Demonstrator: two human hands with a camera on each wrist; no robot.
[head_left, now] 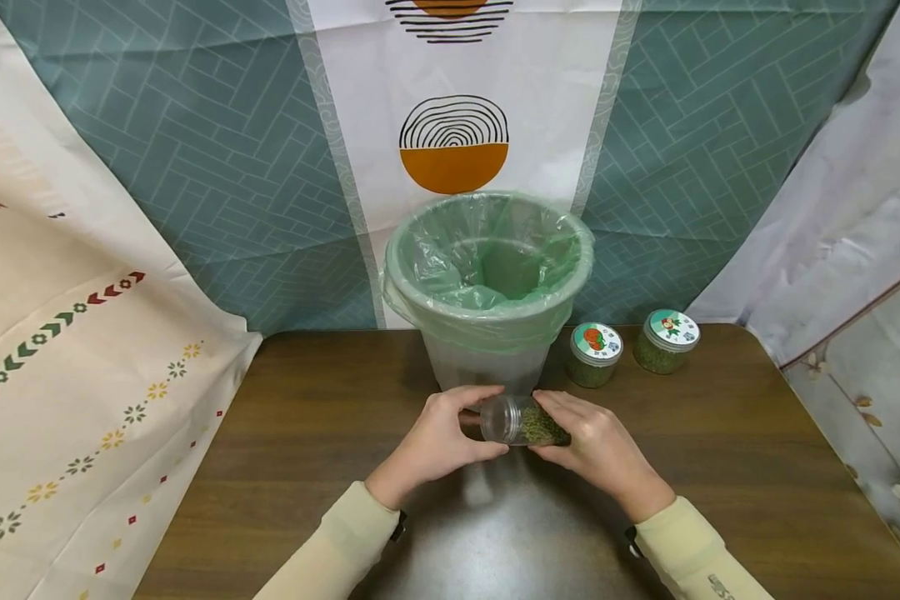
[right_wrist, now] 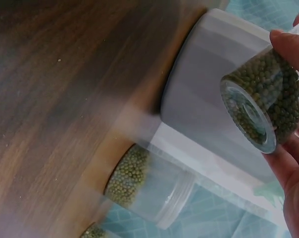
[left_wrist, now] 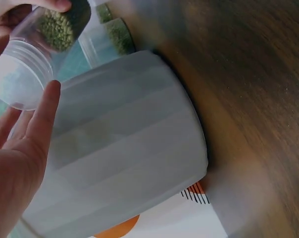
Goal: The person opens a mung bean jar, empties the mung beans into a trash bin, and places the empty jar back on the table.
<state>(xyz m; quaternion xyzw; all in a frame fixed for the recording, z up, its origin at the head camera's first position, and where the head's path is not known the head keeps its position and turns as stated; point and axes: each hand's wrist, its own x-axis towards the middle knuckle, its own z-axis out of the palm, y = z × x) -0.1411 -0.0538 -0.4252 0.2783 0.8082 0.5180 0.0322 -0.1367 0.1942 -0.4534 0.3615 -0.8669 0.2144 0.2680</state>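
Note:
A clear plastic jar of small green beans lies on its side in the air between my hands, in front of the bin. My right hand grips its bean-filled base, with fingers above and thumb below. Around the ridged, clear end at the left curve the fingers and thumb of my left hand, fingertips right at the rim. From the right wrist view, green beans are heaped toward the jar's bottom. In the left wrist view, the ridged rim is between the left fingers.
A grey bin with a green plastic liner stands behind the hands. To its right are two lidded jars, one with a tomato picture, one farther right. Patterned cloths hang along the back and sides of the wooden table.

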